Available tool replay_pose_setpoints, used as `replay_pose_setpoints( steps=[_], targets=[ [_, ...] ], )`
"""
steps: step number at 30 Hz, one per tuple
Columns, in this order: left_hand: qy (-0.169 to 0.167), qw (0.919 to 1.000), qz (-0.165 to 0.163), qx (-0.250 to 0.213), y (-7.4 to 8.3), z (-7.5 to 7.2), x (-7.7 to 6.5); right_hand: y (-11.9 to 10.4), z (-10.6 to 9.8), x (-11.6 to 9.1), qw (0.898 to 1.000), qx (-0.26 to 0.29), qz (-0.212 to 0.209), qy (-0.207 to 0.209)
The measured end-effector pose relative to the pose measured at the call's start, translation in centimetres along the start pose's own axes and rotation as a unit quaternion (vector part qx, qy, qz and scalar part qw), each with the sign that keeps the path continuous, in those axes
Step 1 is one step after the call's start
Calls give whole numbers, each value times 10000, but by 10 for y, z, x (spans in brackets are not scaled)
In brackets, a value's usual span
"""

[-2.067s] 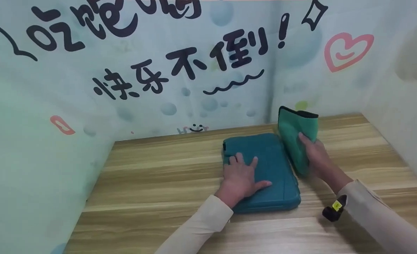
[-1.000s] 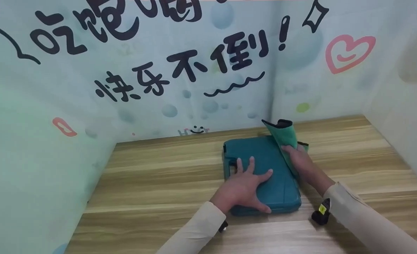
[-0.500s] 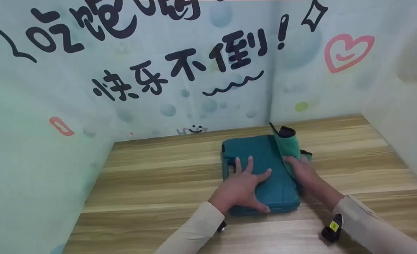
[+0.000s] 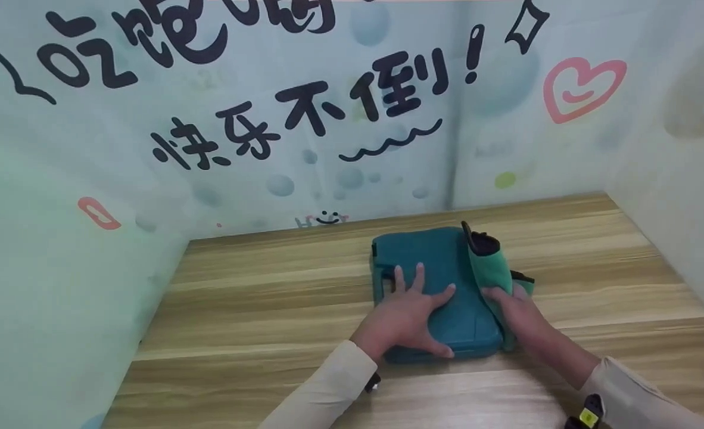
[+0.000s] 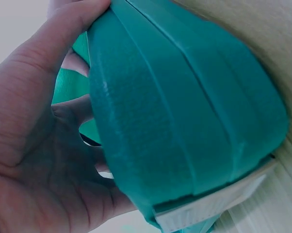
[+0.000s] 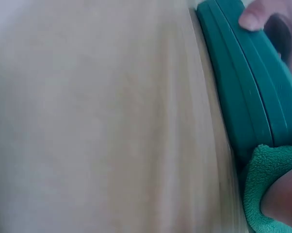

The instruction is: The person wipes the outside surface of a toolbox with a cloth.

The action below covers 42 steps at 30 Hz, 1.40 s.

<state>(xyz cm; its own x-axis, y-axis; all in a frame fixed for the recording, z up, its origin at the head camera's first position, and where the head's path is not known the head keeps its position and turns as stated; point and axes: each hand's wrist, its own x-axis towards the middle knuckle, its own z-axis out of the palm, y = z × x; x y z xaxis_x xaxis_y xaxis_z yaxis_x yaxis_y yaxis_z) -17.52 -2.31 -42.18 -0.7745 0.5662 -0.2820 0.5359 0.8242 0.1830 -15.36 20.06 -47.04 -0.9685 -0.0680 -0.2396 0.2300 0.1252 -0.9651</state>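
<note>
A flat teal plastic case with a handle opening on its left side lies on the table. My left hand rests on its lid with fingers spread, and the thumb touches the near edge. In the left wrist view a pale strip shows on the side of the case. My right hand grips a green cloth with black edging, folded over itself and held against the right side of the case. The right wrist view shows the fuzzy cloth touching the case end; the fingers beneath it are hidden.
The wood-grain table is enclosed by a printed fabric backdrop at the back and both sides. A small black device with a yellow label is worn at the right wrist.
The cloth, first held upright off the case's right side, is now folded against that side and has slid towards me with my right hand. My left hand shifted nearer and spread its fingers.
</note>
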Motion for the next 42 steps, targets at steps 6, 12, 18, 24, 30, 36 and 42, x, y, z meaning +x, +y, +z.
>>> replay_pose_setpoints(
  steps=[6,12,18,24,30,36,42],
  targets=[
    [43,9999,7,111,0,1,-1,3,2,-14,9998,-90,162,-81],
    [160,9997,3,197,1,1,-2,3,8,-14,9998,113,109,129],
    [147,9996,11,229,3,1,-1,-2,8,-7,9988,232,199,392],
    [53,9999,-23,129,3,1,-1,-5,6,6,9992,115,-123,374],
    [54,9999,-65,137,3,-1,-2,-9,4,20,9992,-7,-271,284],
    [-19,9999,-98,117,3,-1,-3,-13,0,34,9994,-81,-294,144],
    [-33,9999,-37,147,3,-1,-3,-16,-2,49,9992,-94,-401,24]
  ],
)
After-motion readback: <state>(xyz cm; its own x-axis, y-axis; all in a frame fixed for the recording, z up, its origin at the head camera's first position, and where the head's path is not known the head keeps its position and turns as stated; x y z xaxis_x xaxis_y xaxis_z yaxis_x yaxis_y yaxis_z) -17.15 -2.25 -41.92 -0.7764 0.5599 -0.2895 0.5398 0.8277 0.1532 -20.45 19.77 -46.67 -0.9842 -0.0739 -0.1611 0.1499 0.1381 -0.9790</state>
